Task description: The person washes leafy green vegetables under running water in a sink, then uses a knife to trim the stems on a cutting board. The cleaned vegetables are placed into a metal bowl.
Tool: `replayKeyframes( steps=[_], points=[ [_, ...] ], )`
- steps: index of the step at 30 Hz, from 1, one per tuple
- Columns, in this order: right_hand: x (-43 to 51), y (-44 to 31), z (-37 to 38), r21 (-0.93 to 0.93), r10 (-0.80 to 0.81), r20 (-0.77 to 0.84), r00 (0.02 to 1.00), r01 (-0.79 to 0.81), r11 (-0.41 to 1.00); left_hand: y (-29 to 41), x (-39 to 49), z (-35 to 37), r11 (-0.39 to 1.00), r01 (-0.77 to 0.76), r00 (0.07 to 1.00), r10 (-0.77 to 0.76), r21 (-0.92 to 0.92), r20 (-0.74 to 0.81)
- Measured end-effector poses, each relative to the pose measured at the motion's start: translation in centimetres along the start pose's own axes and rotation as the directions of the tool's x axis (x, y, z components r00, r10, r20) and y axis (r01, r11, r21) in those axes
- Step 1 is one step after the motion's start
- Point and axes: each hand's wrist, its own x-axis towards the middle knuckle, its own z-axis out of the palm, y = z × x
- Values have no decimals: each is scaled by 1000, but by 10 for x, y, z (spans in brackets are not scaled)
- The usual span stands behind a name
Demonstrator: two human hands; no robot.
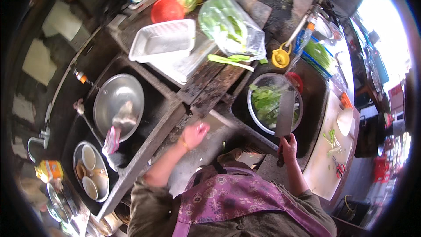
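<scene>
My right hand grips the handle of a cleaver, whose broad blade points away from me over the right sink. Beneath the blade, a metal basin holds leafy greens, with water running in from a hose. My left hand, blurred, hangs over the floor between the sinks; its fingers look curled and nothing shows in them. Ahead, loose green stalks lie on a dark wooden board, beside a clear plastic bag of leafy vegetables.
A white plastic basket and a red bowl stand beyond the board. In the left sinks are a metal bowl and a basin with bowls. On the right counter lie red-handled scissors. A yellow strainer is near the hose.
</scene>
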Motion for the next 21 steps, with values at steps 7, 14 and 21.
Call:
replayKeyframes(
  steps=[7, 14, 21],
  points=[
    [5, 14, -93, 50, 18, -274, 962, -4, 999, 52, 274, 1, 691, -604, 788, 592, 397, 170],
    [-22, 36, -168, -42, -8, -542, 840, -18, 999, 8, 450, -36, 318, -192, 980, 115, 928, 163],
    [-68, 99, -229, -612, -137, -740, 658, -575, 543, 62, 479, -66, 765, 120, 896, 191, 632, -401]
  ],
)
